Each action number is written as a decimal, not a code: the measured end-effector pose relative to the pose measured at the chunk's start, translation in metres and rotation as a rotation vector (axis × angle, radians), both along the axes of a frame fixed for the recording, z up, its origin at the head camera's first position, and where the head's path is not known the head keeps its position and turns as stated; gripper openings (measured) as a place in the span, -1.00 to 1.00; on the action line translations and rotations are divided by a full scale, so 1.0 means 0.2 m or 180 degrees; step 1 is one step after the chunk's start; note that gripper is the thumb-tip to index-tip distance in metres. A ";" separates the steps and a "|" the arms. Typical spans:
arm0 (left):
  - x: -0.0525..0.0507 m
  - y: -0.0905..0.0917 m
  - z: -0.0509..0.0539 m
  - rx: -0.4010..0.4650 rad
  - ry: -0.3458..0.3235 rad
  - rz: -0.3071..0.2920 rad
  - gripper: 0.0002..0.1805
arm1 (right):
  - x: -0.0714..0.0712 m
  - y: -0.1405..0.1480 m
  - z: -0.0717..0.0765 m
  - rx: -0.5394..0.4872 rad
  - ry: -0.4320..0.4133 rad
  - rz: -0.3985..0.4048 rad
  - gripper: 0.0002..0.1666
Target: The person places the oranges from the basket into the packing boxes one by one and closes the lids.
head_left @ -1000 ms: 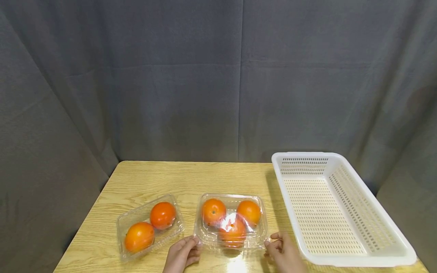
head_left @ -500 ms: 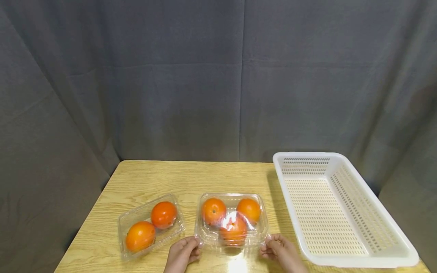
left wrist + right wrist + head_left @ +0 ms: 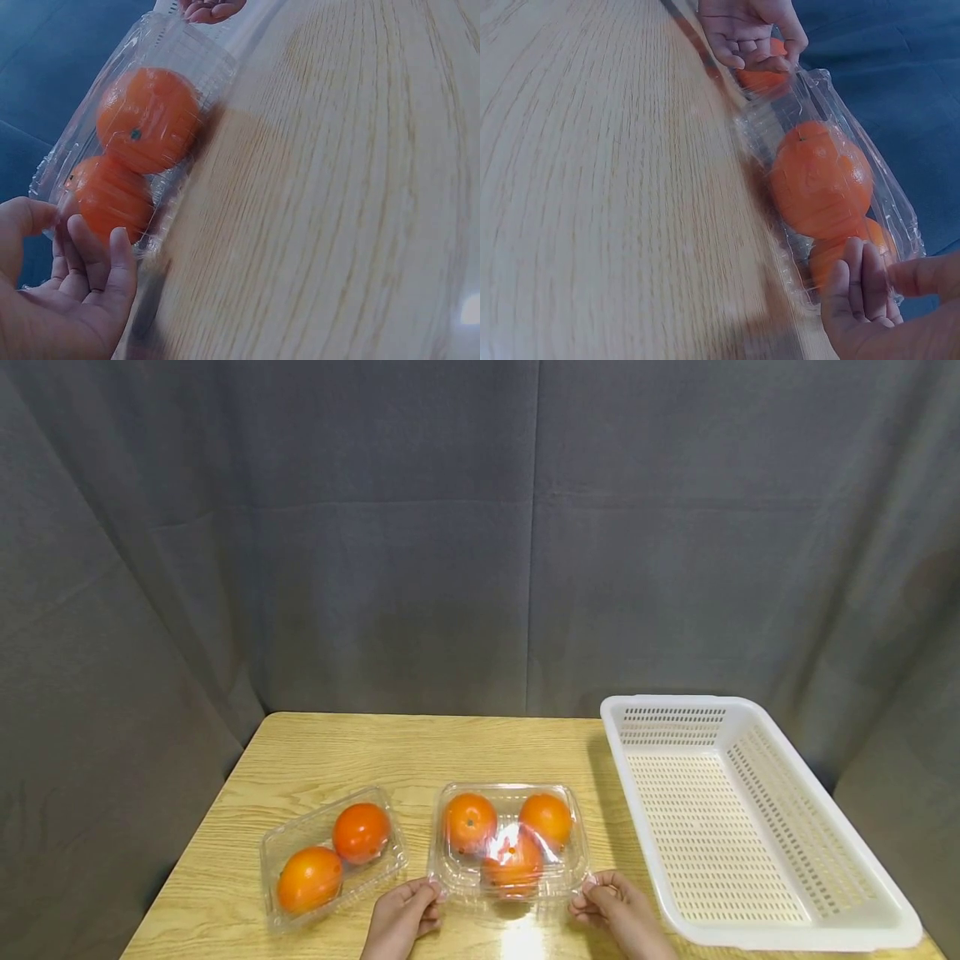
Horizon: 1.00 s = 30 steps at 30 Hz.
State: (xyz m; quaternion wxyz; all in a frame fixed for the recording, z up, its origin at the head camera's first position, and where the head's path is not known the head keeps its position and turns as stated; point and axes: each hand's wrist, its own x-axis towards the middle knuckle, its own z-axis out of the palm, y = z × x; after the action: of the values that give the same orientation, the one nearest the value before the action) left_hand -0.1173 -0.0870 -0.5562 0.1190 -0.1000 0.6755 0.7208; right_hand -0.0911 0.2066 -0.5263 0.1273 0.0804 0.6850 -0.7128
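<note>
A clear plastic clamshell box (image 3: 510, 892) sits on the table with its lid down over three orange-coloured fruits, which look like oranges (image 3: 470, 823). My left hand (image 3: 401, 917) pinches its near left corner between thumb and fingers. At the near right corner, my right hand (image 3: 618, 910) pinches the rim in the same way. The right wrist view shows the box (image 3: 769, 124) between both hands, its front wall partly covered by my right fingers. To the left lies another clear plastic container (image 3: 281, 839), slanted, holding an orange fruit (image 3: 309, 880) and a redder one (image 3: 362, 832).
A large white slotted plastic basket (image 3: 652, 860) stands at the table's right side, with nothing in it. The wooden table (image 3: 420, 747) ends at the back against a grey curtain (image 3: 390, 568).
My right hand has closed in from beside the near right corner and now pinches it. The left hand keeps its hold; the box and fruit stay about where they were.
</note>
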 end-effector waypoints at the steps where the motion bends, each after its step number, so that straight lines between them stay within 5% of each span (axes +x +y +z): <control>1: 0.00 0.00 0.00 0.0012 -0.0005 0.0004 -0.61 | 0.00 0.00 0.00 0.0005 -0.0005 -0.0011 -0.83; 18: 0.01 -0.01 0.00 0.0275 0.0010 -0.0012 -0.43 | -0.02 -0.04 0.00 0.0027 0.0029 -0.0185 -0.48; 30: 0.00 0.03 -0.03 0.0312 0.0102 0.0213 -0.55 | -0.03 -0.06 -0.02 -0.0026 -0.0140 -0.0256 -0.53</control>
State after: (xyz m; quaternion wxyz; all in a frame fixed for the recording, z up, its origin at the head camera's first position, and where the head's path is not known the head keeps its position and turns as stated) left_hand -0.1177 -0.0819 -0.5614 0.0886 -0.1050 0.6375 0.7581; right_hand -0.0980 0.1947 -0.5300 0.1139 0.1230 0.6754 -0.7182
